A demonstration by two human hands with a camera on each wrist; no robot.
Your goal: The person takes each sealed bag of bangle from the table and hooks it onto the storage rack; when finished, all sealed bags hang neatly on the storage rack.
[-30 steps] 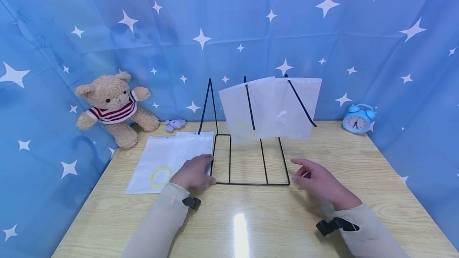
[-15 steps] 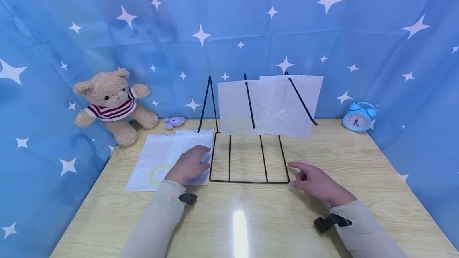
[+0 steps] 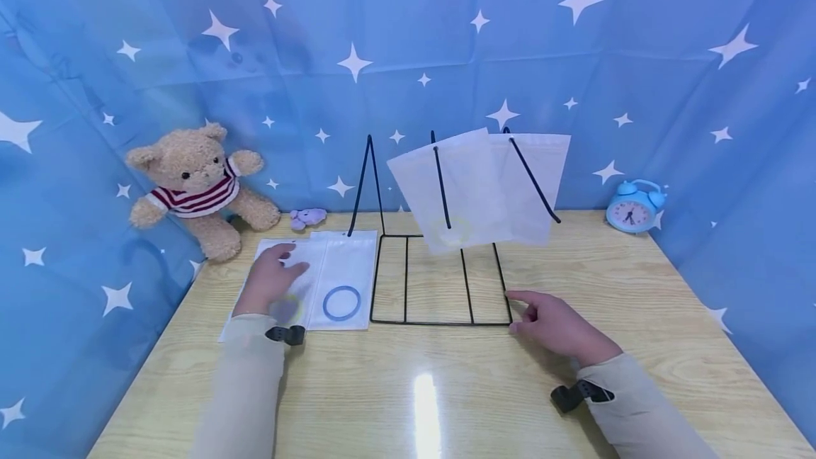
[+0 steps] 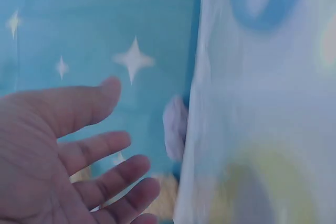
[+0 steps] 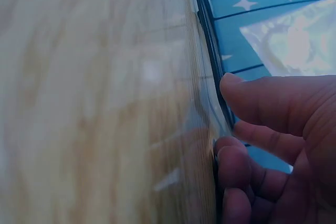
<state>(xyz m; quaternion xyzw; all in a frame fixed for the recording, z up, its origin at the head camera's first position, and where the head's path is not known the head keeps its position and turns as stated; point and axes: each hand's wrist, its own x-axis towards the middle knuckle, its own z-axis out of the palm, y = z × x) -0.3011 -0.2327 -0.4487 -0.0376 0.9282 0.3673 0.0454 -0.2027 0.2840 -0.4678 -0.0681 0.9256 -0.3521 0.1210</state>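
A black wire display rack [image 3: 440, 324] stands on the table with three hanging arms. Two translucent zip bags hang from it: a tilted middle bag [image 3: 459, 168] with a faint yellow ring inside, and a right bag [image 3: 542, 168]. Flat to the rack's left lie a bag with a blue ring [image 3: 342, 319] and, partly under it, a bag with a yellow ring [image 3: 295, 310]. Above the yellow-ring bag is my left hand [image 3: 264, 280], fingers loosely spread, holding nothing. My right hand [image 3: 561, 324] touches the rack's front right corner with index finger and thumb.
A teddy bear [image 3: 197, 183] in a striped shirt leans at the back left, beside a small purple toy [image 3: 308, 218]. A blue alarm clock [image 3: 631, 207] stands at the back right. A starry curtain [image 3: 408, 34] hangs behind the table.
My left hand has moved left from the rack's left side to over the yellow-ring bag, uncovering the blue ring. My right hand has come up to the rack's corner. The middle hanging bag swings.
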